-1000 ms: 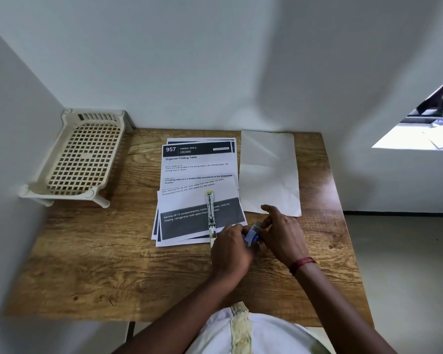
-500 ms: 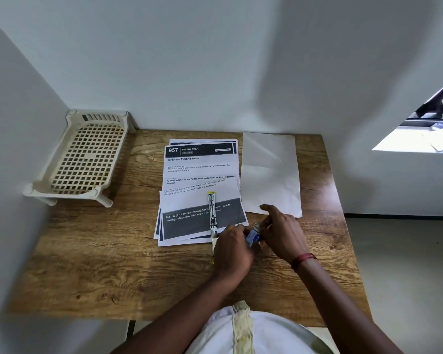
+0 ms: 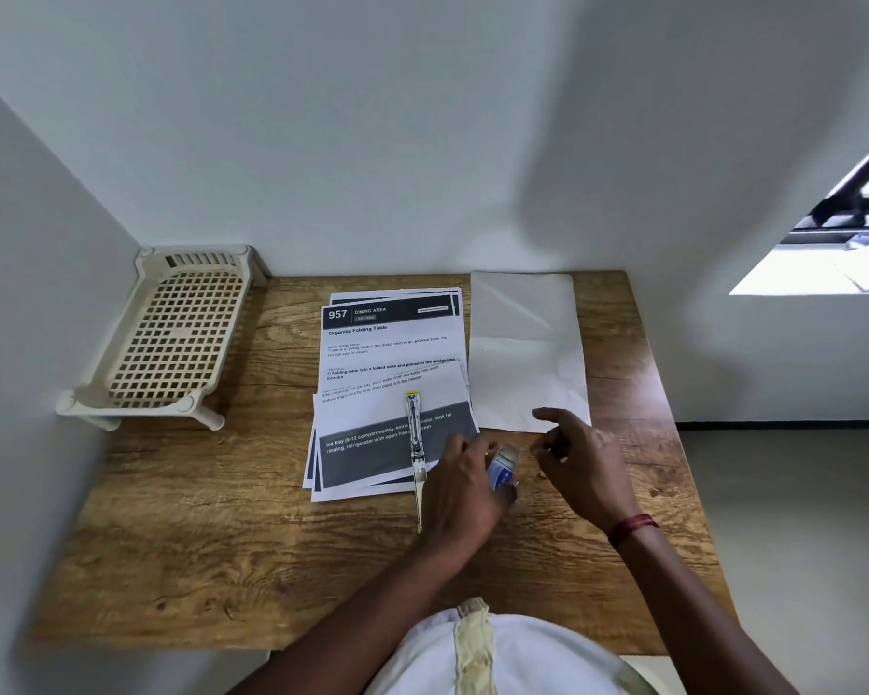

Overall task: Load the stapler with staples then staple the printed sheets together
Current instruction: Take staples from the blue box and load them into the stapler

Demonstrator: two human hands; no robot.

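A stack of printed sheets [image 3: 390,351] lies on the middle of the wooden table [image 3: 212,524]. A slim metal stapler [image 3: 413,428] with a yellow tip lies opened out flat on the stack's near edge, its other half reaching onto the wood. My left hand [image 3: 465,494] grips a small blue staple box [image 3: 501,472] just right of the stapler. Apart from the box, to its right, my right hand [image 3: 580,461] hovers with thumb and a finger pinched together and the index finger raised. What they pinch is too small to see.
A blank white sheet [image 3: 525,351] lies right of the stack, its near corner under my right hand. A cream plastic lattice rack [image 3: 171,338] stands at the table's back left against the walls. The floor drops away past the table's right edge.
My right hand has drawn away from the staple box to the right, fingers pinched. My left hand keeps hold of the box. The stapler and sheets lie as before.
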